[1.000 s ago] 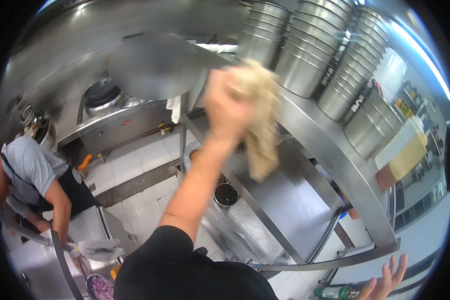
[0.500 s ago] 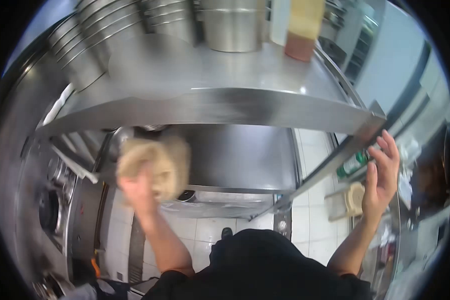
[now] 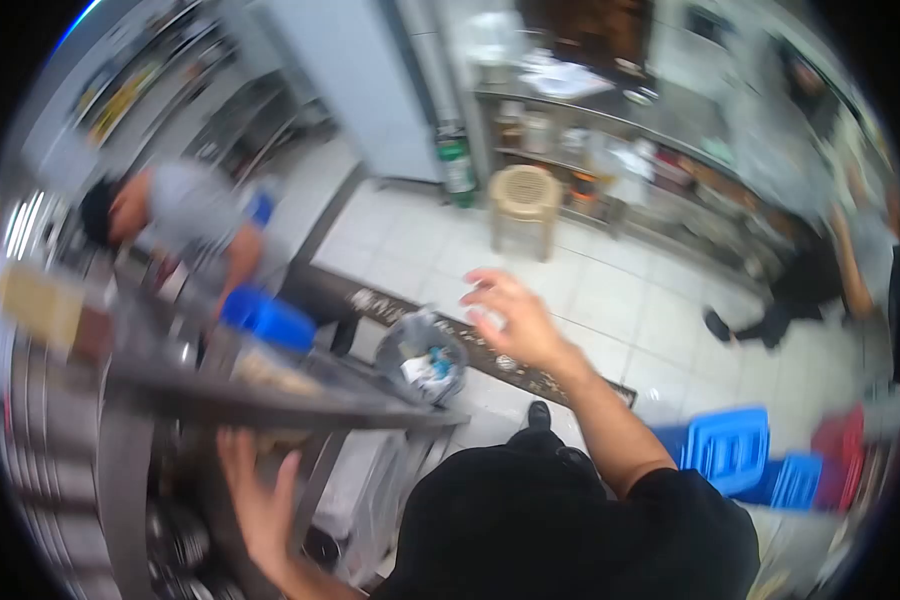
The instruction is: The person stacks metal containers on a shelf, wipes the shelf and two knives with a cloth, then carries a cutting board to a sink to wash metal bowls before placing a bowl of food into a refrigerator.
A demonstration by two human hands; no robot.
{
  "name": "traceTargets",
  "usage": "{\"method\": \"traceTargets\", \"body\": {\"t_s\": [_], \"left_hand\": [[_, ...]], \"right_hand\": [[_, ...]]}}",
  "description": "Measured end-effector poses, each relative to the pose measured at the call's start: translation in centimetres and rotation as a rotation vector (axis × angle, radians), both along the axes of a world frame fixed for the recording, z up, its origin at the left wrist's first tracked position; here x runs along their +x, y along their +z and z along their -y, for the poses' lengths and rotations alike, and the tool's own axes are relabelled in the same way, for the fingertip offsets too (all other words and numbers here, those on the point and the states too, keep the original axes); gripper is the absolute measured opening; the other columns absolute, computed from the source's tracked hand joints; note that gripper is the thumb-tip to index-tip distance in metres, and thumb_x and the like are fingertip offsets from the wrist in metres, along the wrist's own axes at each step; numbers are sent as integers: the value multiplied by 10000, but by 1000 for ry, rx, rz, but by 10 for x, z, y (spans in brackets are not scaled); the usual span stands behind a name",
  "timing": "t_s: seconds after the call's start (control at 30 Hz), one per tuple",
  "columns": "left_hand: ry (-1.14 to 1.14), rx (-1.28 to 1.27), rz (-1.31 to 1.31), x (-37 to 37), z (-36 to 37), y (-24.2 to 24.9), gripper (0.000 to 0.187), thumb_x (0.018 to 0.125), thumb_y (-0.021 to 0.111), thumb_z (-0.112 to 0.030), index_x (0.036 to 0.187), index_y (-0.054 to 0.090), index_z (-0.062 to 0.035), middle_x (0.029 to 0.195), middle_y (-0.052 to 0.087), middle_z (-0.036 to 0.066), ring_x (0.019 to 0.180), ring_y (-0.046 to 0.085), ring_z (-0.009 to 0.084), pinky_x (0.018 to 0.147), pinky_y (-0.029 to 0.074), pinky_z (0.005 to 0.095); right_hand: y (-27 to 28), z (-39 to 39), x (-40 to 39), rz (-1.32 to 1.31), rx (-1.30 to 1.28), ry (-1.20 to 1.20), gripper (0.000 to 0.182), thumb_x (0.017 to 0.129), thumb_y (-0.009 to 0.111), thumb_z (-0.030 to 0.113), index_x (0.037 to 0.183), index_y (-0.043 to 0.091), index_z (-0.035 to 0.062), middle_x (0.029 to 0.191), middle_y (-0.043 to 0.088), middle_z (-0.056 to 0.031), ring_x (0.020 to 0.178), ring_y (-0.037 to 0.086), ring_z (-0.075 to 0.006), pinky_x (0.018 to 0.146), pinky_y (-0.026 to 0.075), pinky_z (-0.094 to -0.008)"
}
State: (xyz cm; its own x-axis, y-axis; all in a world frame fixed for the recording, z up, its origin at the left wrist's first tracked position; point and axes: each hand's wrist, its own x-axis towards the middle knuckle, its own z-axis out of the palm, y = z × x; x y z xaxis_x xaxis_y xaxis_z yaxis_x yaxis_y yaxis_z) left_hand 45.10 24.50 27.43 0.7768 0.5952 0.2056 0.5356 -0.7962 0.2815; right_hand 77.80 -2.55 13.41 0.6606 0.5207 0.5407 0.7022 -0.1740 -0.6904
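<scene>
My left hand (image 3: 255, 500) is at the lower left, just below the edge of the steel shelf (image 3: 270, 408). Its fingers point up with the thumb apart, and nothing shows in its grasp. A blurred tan item that looks like a cloth (image 3: 275, 372) lies beyond the shelf edge, close to those fingertips and partly hidden by the edge. My right hand (image 3: 515, 318) hangs in the air over the floor, fingers loosely bent and apart, holding nothing.
A bin with a grey liner (image 3: 410, 345) stands beyond the shelf unit. A person in grey (image 3: 185, 215) bends beside a blue container (image 3: 270, 318). Ahead are a beige stool (image 3: 525, 195) and a green bottle (image 3: 457, 170). Blue lidded boxes (image 3: 728, 448) sit right, another person (image 3: 820, 270) farther off.
My view has swung to the right, bringing the bin, boxes and other people in. The tan cloth has left my left hand and now lies past the shelf edge.
</scene>
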Motion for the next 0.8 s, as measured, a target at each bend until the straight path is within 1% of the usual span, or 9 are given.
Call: {"method": "traceTargets", "body": {"t_s": [0.03, 0.1, 0.17, 0.27, 0.33, 0.47, 0.5, 0.63, 0.8], "left_hand": [[-18, -101, 64, -1, 4, 7, 743, 892, 799, -310, 1494, 491, -3, 1636, 335, 254, 1485, 396, 393, 1174, 380, 459], [-101, -308, -20, -28, -13, 20, 596, 898, 782, -195, 1418, 573, 11, 1371, 614, 179, 1209, 623, 297, 1035, 488, 381], [-455, -427, -42, 3, 61, 84, 428, 1003, 648, -268, 1297, 673, 42, 1323, 634, 285, 1109, 687, 332, 972, 539, 417], [-1005, -784, -124, 66, 79, 92, 468, 971, 713, -252, 1331, 650, 40, 1288, 656, 229, 1147, 653, 277, 939, 549, 367], [-935, -679, -201, 128, 114, 75, 450, 977, 701, -216, 1344, 641, 37, 1240, 671, 205, 1066, 675, 273, 903, 562, 367], [-834, -505, -278, 230, 190, 21, 402, 1030, 614, -172, 1372, 601, 38, 1198, 686, 185, 1031, 670, 296, 862, 569, 409], [-851, -452, -311, 250, 191, -8, 542, 888, 803, -186, 1365, 624, -1, 1225, 681, 145, 1011, 675, 229, 886, 544, 349], [-803, -565, -512, 309, 173, -113, 569, 905, 810, -223, 1399, 611, -23, 1226, 702, 156, 952, 710, 219, 815, 573, 333], [-918, -238, -735, 379, 141, -242, 544, 943, 740, -428, 1365, 652, -96, 1171, 748, 143, 968, 733, 236, 826, 576, 364]], "right_hand": [[-20, 16, 1, -44, -77, -38, 183, 903, 681, 164, 1069, 732, 106, 1326, 627, -121, 1151, 628, -316, 944, 545, -429], [-61, 52, 8, -123, -176, -114, 193, 922, 671, 203, 1078, 735, 109, 1337, 621, -126, 1178, 616, -327, 956, 546, -437], [-96, 82, 15, -207, -275, -167, 200, 925, 671, 217, 1082, 734, 110, 1340, 619, -128, 1186, 614, -335, 961, 547, -440], [-123, 125, 33, -308, -399, -187, 231, 950, 661, 231, 1135, 725, 108, 1383, 596, -122, 1230, 596, -343, 998, 530, -442], [-131, 152, 52, -324, -400, -218, 263, 943, 674, 247, 1162, 713, 107, 1381, 593, -132, 1226, 596, -353, 1004, 526, -454], [-126, 193, 89, -278, -353, -301, 280, 919, 677, 231, 1160, 704, 91, 1358, 605, -136, 1201, 606, -372, 982, 534, -481], [-122, 204, 97, -251, -338, -321, 282, 917, 679, 233, 1157, 702, 88, 1348, 608, -141, 1201, 605, -372, 977, 535, -482], [-102, 228, 120, -212, -325, -392, 300, 903, 691, 248, 1149, 698, 77, 1293, 630, -168, 1179, 617, -379, 958, 539, -489], [-93, 242, 135, -315, -476, -428, 315, 926, 682, 288, 1160, 683, 77, 1250, 642, -168, 1116, 646, -387, 924, 550, -488]]}}
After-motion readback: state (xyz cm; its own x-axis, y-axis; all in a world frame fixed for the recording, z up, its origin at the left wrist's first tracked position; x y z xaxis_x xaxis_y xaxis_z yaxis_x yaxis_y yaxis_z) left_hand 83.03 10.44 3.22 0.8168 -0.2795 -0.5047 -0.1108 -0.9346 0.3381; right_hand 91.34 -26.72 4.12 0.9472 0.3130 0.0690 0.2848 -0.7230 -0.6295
